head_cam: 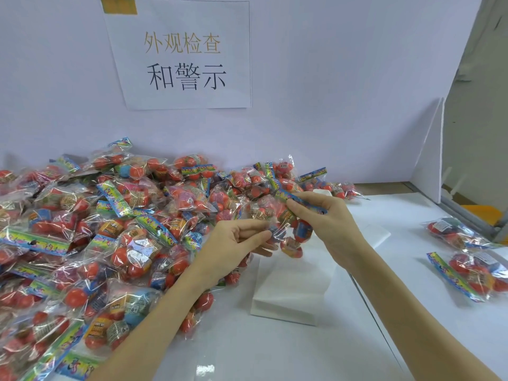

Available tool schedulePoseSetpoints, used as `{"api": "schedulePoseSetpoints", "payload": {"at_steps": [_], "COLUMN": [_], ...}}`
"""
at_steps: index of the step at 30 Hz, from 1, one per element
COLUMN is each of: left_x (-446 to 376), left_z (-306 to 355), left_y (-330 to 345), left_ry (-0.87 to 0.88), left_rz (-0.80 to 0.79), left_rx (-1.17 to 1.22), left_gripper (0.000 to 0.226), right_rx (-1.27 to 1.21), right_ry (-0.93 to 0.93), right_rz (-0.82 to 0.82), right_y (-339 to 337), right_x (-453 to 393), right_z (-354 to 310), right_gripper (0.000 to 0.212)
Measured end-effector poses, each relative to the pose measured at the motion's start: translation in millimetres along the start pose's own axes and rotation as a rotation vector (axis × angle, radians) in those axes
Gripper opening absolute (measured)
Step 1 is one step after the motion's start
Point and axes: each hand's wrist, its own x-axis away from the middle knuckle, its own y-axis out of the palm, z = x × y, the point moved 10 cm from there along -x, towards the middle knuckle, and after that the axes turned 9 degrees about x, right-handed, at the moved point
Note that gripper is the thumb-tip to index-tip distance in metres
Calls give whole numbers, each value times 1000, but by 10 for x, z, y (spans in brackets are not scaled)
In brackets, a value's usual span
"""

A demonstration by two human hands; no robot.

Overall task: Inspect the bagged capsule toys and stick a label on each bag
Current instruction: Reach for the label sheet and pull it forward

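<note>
I hold one clear bag of red and blue capsule toys (291, 229) in the air above the table's middle. My right hand (327, 215) pinches its colourful header card at the top. My left hand (236, 240) pinches the bag's lower left side between thumb and fingers. A big heap of the same bagged toys (96, 229) covers the table's left half and reaches along the back wall. Two more bags (467, 254) lie apart on the right side. A white sheet pad (291, 287) lies under the held bag.
A paper sign with Chinese characters (187, 53) hangs on the white back wall. A white partition (431, 160) stands at the right, with a yellow object (481, 213) behind it. The white table (275, 350) runs toward me.
</note>
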Motion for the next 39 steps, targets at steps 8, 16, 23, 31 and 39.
{"api": "schedulePoseSetpoints", "payload": {"at_steps": [8,16,23,31,39], "left_x": [27,11,-10,-19,-13], "left_z": [16,30,-30,34,56], "left_y": [91,8,-82,-147,-316], "left_ry": [-24,6,-2,33,87], "left_rz": [-101,-38,35,146,275], "left_rx": [-28,-56,43,26,22], "left_gripper": [32,21,24,41,29], "right_rx": [9,-105,11,132,221], "right_ry": [-27,27,49,-52,-93], "right_rz": [-18,-75,-130,-77,-271], "right_y": [42,176,203,252,432], "right_x": [20,23,29,75,124], "right_z": [-44,33,103,-15,-17], "right_gripper": [13,49,29,32,10]}}
